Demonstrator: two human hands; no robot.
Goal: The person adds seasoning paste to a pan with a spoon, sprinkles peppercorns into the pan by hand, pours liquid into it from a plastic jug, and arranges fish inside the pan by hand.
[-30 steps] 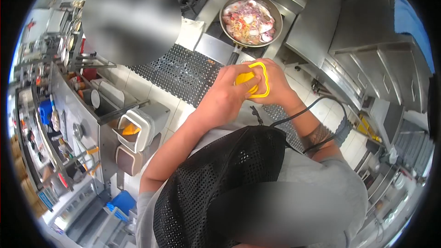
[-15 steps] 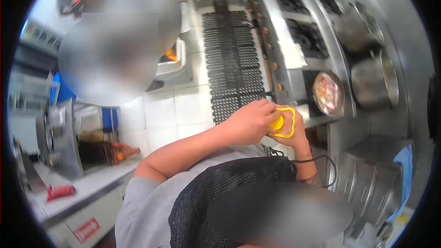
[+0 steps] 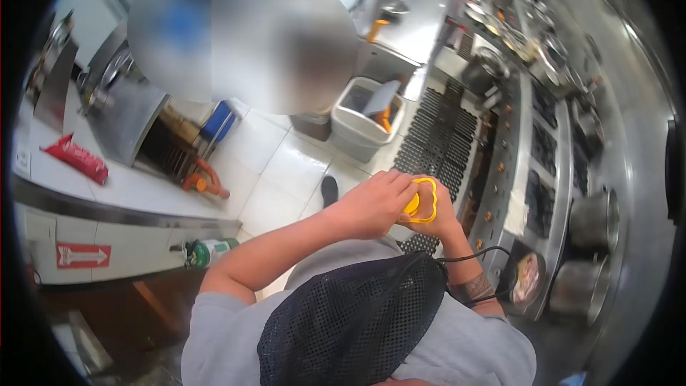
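Note:
Both hands meet in front of my chest around a small yellow plastic piece (image 3: 434, 204) with a wavy-edged outline and a round yellow part on its left. Skin shows inside the outline, so it looks open or clear in the middle; I cannot make out its exact kind. My left hand (image 3: 379, 204) is closed, its fingertips at the round part. My right hand (image 3: 444, 214) is wrapped about the piece from the right, with some fingers hidden behind it.
To my right runs a stove (image 3: 500, 164) with a pan of food (image 3: 527, 279) and large metal pots (image 3: 594, 220). A black rubber mat (image 3: 437, 139) and a grey bin (image 3: 350, 144) lie ahead. A blurred person stands ahead left. A red packet (image 3: 77, 159) rests on the left counter (image 3: 143, 189).
My view has swung left and up, bringing more of the left counter and the bin into sight. Both hands stay on the yellow piece.

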